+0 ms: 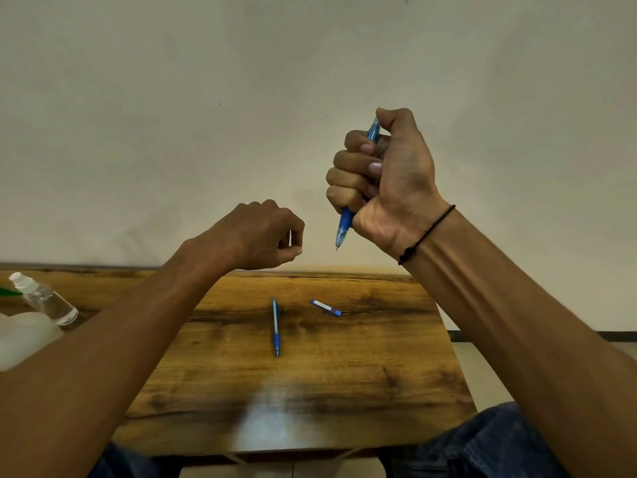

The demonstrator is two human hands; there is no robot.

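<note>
My right hand (389, 181) is raised above the table and grips a blue mechanical pencil (344, 224) in a fist. Its tip points down and my thumb sits over its top end. To the left and a little lower, my left hand (255, 236) hovers with curled fingers, thumb tip meeting the index finger. Nothing is visible between them. A second blue pencil (275, 327) lies on the wooden table (310, 391), and a small blue-and-white lead case (325, 307) lies just to its right.
At the table's left end lies a clear plastic bottle (44, 301) with a white cap, beside a white translucent container (20, 336) and a green item (8, 291) at the frame edge. A plain wall stands behind the table. My knees in jeans show below.
</note>
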